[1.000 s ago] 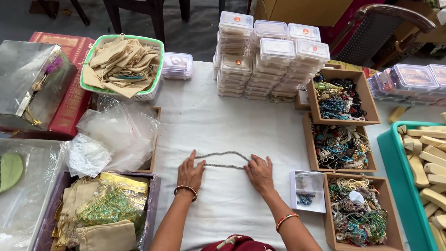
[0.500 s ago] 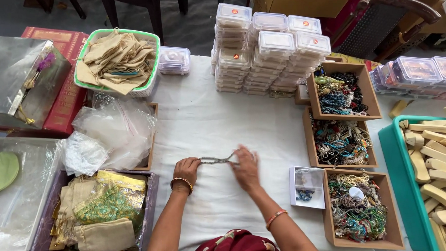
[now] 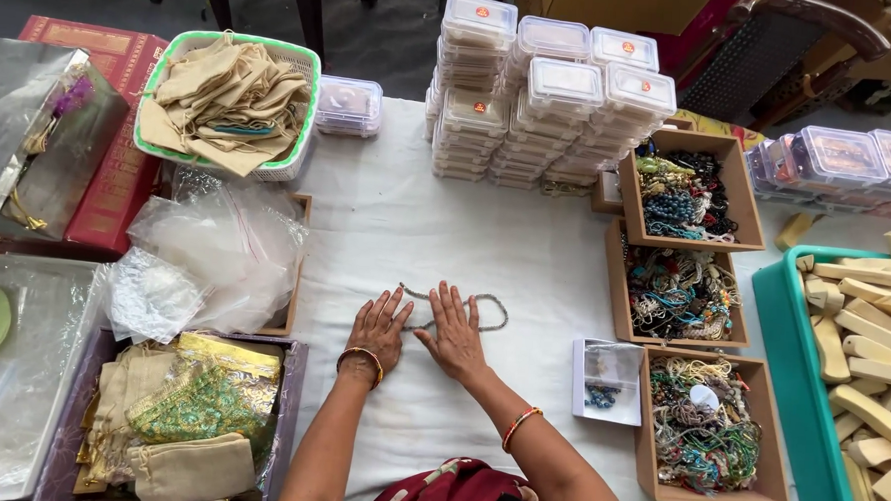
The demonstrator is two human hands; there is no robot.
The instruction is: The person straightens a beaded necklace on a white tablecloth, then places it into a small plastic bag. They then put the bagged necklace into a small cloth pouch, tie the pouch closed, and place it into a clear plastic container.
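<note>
The bead strand [image 3: 463, 311] lies on the white cloth-covered surface [image 3: 387, 218], forming a flattened loop from the fingertips out to about 3 o'clock of the hands. The left hand [image 3: 375, 330] rests palm down, fingers spread wide, holding nothing, its fingertips at the strand's left end. The right hand [image 3: 452, 331] lies flat just beside it, fingers extended and pressing on the strand's middle, gripping nothing. To do this step well, judged from the layout: keep both palms low and flat so the beads do not roll, gather the strand with even fingertip pressure, and slide rather than lift so the loop does not twist or kink. Keep the strand on bare cloth, well apart from the small clear box [image 3: 607, 380] at 3 o'clock and the wooden trays of tangled beads [image 3: 684, 291] beyond it, where it could snag. The stacked clear lidded boxes [image 3: 542, 94] stand at 12 o'clock; crumpled plastic bags [image 3: 215, 260] lie at 9 o'clock.
</note>
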